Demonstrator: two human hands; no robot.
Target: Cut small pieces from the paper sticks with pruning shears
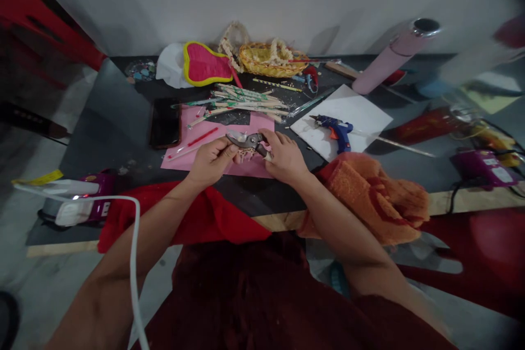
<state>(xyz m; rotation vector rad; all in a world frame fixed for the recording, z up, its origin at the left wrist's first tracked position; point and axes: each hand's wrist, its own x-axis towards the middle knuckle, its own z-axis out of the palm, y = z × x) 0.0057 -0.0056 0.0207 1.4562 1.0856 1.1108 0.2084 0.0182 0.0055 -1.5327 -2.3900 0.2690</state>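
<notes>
Pruning shears (249, 143) with a silver blade and dark handles sit between my hands above a pink paper sheet (260, 126). My left hand (211, 161) closes around the blade end, and my right hand (285, 157) grips the handle end. A small patterned strip (246, 152) lies against the shears, partly hidden by my fingers. Just beyond my hands, a pile of split bamboo strips (241, 101) lies across the sheet's far edge. A thin red strip (203, 136) lies on the sheet by my left hand.
A blue glue gun (336, 131) lies on a white board (365, 115) to the right. An orange towel (379, 197) covers the near edge, and red cloth (176, 213) lies over my lap. A dark phone (165, 123), woven basket (270, 60) and upright-leaning pink tube (394, 57) surround the work area.
</notes>
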